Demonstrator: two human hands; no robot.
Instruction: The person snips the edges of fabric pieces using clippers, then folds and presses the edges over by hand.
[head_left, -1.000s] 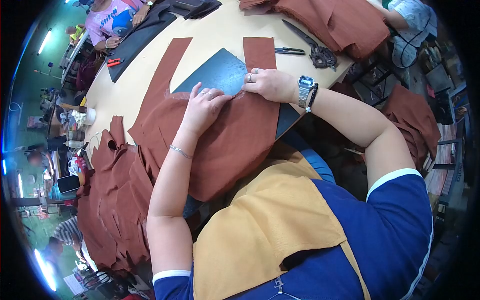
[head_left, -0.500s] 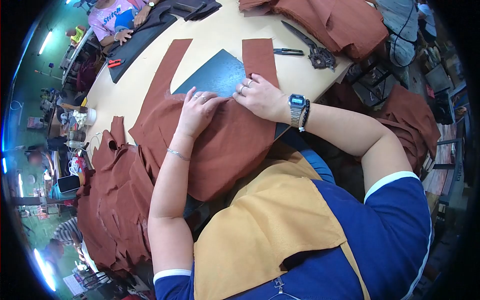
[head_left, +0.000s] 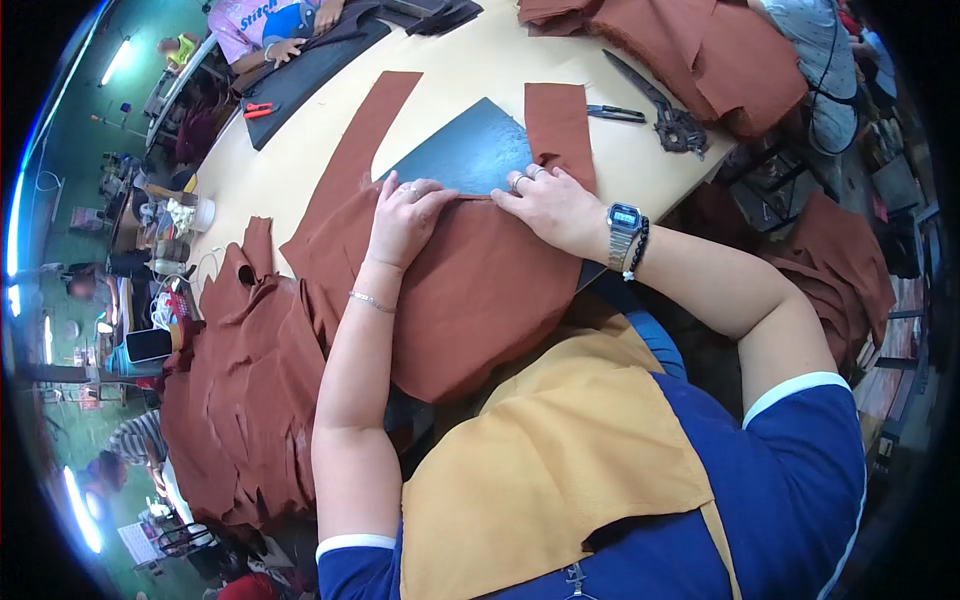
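Observation:
A reddish-brown cloth piece with two long straps lies over the table edge and hangs toward my lap. My left hand pinches its upper edge between thumb and fingers. On the same edge, a short way to the right, my right hand is closed with fingertips pressed on the cloth. Between them the edge looks folded over in a narrow strip. Beneath the cloth, a dark blue-grey board shows between the straps.
Dark shears and thread snips lie at the right. A brown cloth stack sits behind them, and a crumpled brown pile hangs at the left. Across the table, a person works by a black board holding a red-handled tool.
The whole view has shifted, so the table and cloth appear farther right. My hands have moved slightly apart along the edge, uncovering more of the folded strip.

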